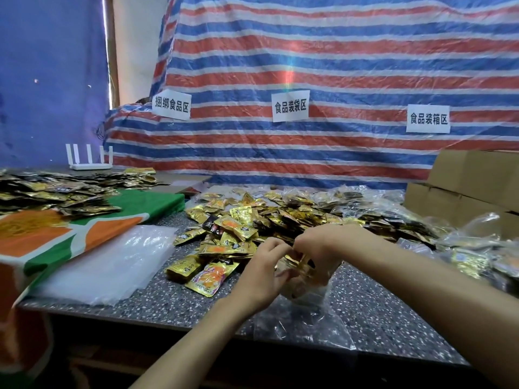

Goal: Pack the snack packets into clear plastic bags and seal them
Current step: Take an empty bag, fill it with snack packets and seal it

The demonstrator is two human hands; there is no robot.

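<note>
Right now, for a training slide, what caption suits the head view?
Left hand and right hand work gold snack packets into a clear plastic bag on the speckled table.

The right hand [317, 245] folds its fingers [302, 247] under its own knuckles, so whether they pinch the gold packets [297, 262] or the rim of the clear plastic bag [309, 300] cannot be told. The left hand [266, 276] grips that rim, its fingertips half buried. The bag's contents are a blur. Print on the loose packets [224, 228] is too small to read. The cardboard boxes [474, 183], filled bags [477, 256] and counter [393, 304] run off the right edge. The far pile [42, 192] and orange-and-green cloth [56, 242] run off the left.
</note>
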